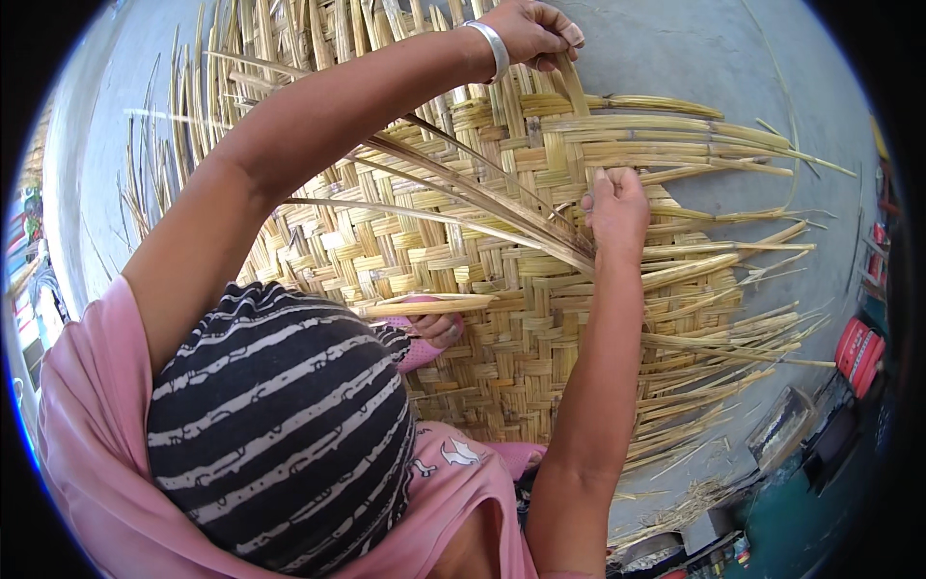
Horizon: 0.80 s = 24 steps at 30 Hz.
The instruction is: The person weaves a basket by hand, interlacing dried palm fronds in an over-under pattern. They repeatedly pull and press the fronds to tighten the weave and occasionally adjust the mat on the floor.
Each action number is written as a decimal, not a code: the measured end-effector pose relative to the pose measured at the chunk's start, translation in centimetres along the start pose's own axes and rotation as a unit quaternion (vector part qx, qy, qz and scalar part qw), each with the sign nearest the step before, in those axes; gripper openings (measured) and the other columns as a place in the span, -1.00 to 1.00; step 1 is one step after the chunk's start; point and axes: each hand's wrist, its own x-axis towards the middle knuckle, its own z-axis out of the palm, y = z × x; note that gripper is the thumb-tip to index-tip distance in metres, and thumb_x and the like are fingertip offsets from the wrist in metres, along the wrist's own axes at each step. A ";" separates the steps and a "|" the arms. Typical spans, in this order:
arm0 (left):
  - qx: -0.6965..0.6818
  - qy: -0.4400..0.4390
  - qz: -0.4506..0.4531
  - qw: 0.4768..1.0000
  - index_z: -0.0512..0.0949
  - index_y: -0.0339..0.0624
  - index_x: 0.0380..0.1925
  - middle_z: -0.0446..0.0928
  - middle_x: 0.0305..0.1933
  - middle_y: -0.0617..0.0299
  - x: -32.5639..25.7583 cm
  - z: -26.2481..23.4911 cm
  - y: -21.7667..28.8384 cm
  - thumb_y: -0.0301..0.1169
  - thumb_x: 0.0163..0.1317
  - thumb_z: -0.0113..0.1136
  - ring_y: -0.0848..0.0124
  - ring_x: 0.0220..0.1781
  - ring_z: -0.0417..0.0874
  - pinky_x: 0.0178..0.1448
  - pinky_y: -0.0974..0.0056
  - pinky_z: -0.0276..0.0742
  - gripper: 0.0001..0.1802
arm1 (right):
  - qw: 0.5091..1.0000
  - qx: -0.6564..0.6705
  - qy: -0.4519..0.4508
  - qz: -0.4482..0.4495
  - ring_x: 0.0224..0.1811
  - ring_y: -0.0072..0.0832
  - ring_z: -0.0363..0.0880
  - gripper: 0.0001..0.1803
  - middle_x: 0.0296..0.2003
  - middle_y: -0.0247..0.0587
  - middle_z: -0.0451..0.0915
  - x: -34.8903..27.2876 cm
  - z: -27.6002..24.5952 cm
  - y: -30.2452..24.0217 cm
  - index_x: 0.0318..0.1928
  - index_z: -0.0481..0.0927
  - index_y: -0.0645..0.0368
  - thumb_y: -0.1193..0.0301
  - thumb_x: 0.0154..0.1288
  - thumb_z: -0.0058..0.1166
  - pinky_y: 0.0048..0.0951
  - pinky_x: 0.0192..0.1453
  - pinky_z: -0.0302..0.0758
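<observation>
A large mat (502, 338) of flattened straw-coloured reed strips lies under both my arms, woven in a crisscross pattern. At its far edge my left hand (535, 34), with a silver bangle (494, 50) on the wrist, pinches the top of an upright reed strip (573, 89). My right hand (619, 205) is closed near the mat's right side, its fingertips pinching at a strip in the weave; the fingers partly hide it. Several loose long strips (473, 198) lie slantwise across the mat, ending by my right wrist.
Unwoven strip ends (733, 251) fan out over the grey floor (666, 48) on the right. More ends (183, 164) stick out at the far left. My pink-clad foot (424, 347) rests on the mat beside a short bundle of strips (434, 305). A red container (858, 357) stands at the right.
</observation>
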 end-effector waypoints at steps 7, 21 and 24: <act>0.024 0.000 -0.008 1.000 0.54 -0.19 -0.42 0.57 -0.48 0.22 -0.5 0.8 1.7 -0.61 0.07 0.10 0.47 -0.51 0.58 -0.48 0.42 0.50 -0.90 | 0.992 0.072 -0.060 0.080 -0.70 -0.70 0.29 -0.85 -0.62 -0.37 0.45 0.1 -0.9 -1.0 -0.38 0.47 0.18 0.37 0.28 0.04 -0.67 -0.63 0.25; 0.014 -0.085 0.049 0.995 0.54 -0.20 -0.36 0.58 -0.45 0.26 -2.3 1.8 4.0 -0.52 0.19 0.13 0.52 -0.46 0.59 -0.38 0.44 0.52 -0.96 | 0.974 0.187 -0.113 0.052 -0.58 -0.77 0.35 -0.89 -0.55 -0.45 0.43 -1.1 -2.5 -1.0 -0.32 0.48 0.17 0.40 0.32 0.01 -0.74 -0.61 0.24; 0.009 -0.081 0.022 0.996 0.55 -0.15 -0.34 0.59 -0.41 0.28 -3.2 0.3 3.7 -0.51 0.17 0.12 0.52 -0.43 0.60 -0.37 0.43 0.55 -0.93 | 0.985 0.128 -0.110 0.025 -0.60 -0.76 0.34 -0.87 -0.59 -0.44 0.44 -1.6 -1.7 -1.2 -0.34 0.47 0.19 0.40 0.33 0.00 -0.71 -0.59 0.25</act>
